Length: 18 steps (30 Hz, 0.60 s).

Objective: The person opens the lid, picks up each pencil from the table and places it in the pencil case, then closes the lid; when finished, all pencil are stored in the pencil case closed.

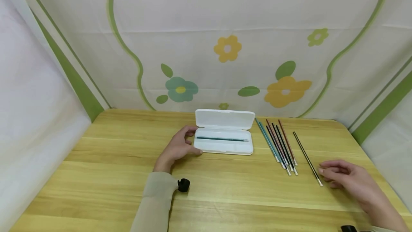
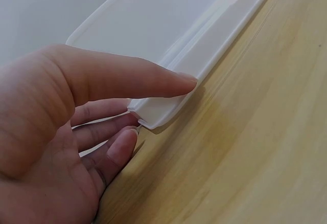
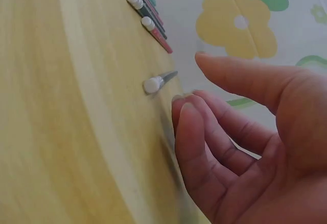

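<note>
A white pencil case (image 1: 223, 149) lies with its lid (image 1: 225, 119) raised at the back. One dark green pencil (image 1: 222, 139) lies lengthwise inside. My left hand (image 1: 178, 146) grips the case's left end, the thumb along its front wall and the other fingers round the end. A single dark pencil (image 1: 307, 157) with a white eraser end lies on the table to the right. Just beside it, my right hand (image 1: 351, 182) hovers with loosely bent fingers and a gap between thumb and fingertips (image 3: 191, 121), holding nothing.
Several pencils (image 1: 280, 149) in blue, black and dark red lie in a loose bunch right of the case, white ends toward me. A flower-patterned cloth (image 1: 193, 56) hangs behind the wooden table (image 1: 106, 174), with white cloth on both sides.
</note>
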Motion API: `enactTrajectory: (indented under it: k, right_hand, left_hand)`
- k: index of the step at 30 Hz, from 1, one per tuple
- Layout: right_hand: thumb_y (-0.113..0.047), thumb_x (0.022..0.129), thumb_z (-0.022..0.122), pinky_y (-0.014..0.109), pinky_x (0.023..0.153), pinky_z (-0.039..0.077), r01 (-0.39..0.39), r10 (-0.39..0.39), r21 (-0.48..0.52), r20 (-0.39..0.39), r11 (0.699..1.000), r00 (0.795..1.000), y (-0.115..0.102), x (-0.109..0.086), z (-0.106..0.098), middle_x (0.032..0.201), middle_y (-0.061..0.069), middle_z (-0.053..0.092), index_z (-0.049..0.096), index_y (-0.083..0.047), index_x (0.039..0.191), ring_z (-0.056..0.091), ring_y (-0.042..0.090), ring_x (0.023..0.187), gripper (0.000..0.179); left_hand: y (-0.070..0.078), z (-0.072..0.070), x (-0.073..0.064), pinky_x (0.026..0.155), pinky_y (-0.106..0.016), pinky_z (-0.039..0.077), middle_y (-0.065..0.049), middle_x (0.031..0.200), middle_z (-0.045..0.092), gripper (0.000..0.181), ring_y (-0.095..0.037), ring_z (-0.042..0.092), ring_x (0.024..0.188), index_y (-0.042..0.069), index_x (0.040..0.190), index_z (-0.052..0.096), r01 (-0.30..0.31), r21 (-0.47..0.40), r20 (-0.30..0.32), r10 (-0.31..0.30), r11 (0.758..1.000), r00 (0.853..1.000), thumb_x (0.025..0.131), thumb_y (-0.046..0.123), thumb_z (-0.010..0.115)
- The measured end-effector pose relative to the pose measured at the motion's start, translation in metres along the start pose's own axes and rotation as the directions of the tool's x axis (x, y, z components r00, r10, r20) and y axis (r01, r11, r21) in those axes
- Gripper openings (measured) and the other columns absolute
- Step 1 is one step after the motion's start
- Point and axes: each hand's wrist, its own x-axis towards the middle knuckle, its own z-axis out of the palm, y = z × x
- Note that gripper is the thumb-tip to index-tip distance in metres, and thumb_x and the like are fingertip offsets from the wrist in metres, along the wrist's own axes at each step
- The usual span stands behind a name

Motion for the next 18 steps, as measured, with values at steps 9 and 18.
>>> enactTrajectory:
  k: [9,18]
  right_hand:
    - [-0.024,0.103,0.075,0.028,0.079,0.064,-0.013,0.014,-0.038,0.013,0.999,1.0,-0.0009,-0.0006,-0.0004,0.104,-0.03,0.074,0.075,-0.007,0.127,0.07,-0.002,0.093,0.03]
    - [-0.035,0.1,0.078,0.028,0.078,0.063,-0.043,0.047,-0.106,0.035,0.993,0.998,-0.0042,-0.0016,-0.0001,0.105,-0.024,0.075,0.073,-0.007,0.13,0.068,-0.002,0.092,0.041]
  left_hand:
    - [0.002,-0.0009,-0.0004,0.115,-0.05,0.047,-0.011,0.149,0.059,0.083,-0.032,0.052,0.139,0.013,0.148,0.059,0.003,0.001,0.0,-0.003,1.0,1.0,0.074,0.004,0.095]
    - [0.0007,0.0004,0.0001,0.116,-0.05,0.046,-0.011,0.148,0.061,0.082,-0.032,0.051,0.141,0.012,0.146,0.06,-0.004,-0.004,0.001,0.004,1.0,1.0,0.073,0.003,0.094]
